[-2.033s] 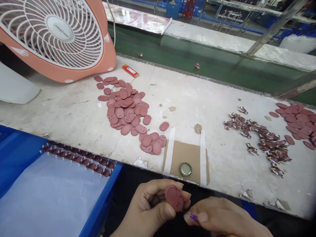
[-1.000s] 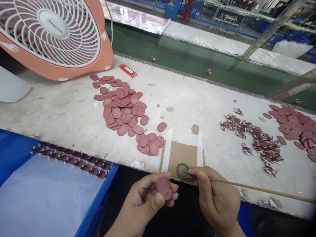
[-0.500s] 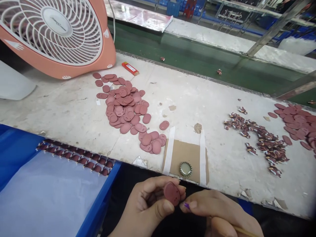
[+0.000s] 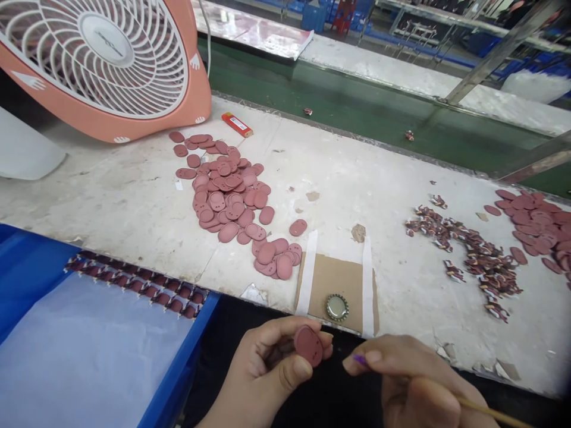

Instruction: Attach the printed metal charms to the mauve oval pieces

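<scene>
A bottle cap (image 4: 336, 308) lies on cardboard (image 4: 339, 276) beside the oval patches (image 4: 229, 199).

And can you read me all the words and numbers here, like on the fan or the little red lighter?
No words or numbers can be read clearly.
Hub of the pink desk fan: a small dark mark, too small and blurred to read.
Red lighter: a white printed label, too small to read.
</scene>
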The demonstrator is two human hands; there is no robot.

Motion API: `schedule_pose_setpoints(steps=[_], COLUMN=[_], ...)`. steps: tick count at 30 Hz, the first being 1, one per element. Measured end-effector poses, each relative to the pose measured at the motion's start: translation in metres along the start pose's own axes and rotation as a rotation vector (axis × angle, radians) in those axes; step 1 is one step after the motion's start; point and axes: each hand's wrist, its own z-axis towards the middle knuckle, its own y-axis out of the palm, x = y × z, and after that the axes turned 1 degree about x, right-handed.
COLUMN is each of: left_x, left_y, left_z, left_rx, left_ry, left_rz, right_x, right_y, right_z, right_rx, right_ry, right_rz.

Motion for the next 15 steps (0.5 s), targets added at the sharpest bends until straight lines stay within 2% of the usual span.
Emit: schedule_pose_setpoints(steps=[4,8,12,15], left_x=[0.0,-0.001,-0.001,-0.001], left_y=[-0.001,-0.001,-0.004,-0.005], left_z=[0.001,0.002,0.004,0.002], left_rx=[0.022,0.023,-0.035,-0.048], left_ry=[0.011,0.019,0.025,0.001], left_rz=[0.016,0.033,0.053,0.051], right_x=[0.024,0.037,0.027,0.01], right_y=[-0.009,-0.011,-0.012,-0.008], right_z=[0.006,0.01,0.007,0.003], right_rx=[-0.125,-0.151,-0.12,-0.032], right_ry=[-0.03,-0.062,-0.05,-0.011], right_rz=[-0.284,-0.318,-0.271,-0.124])
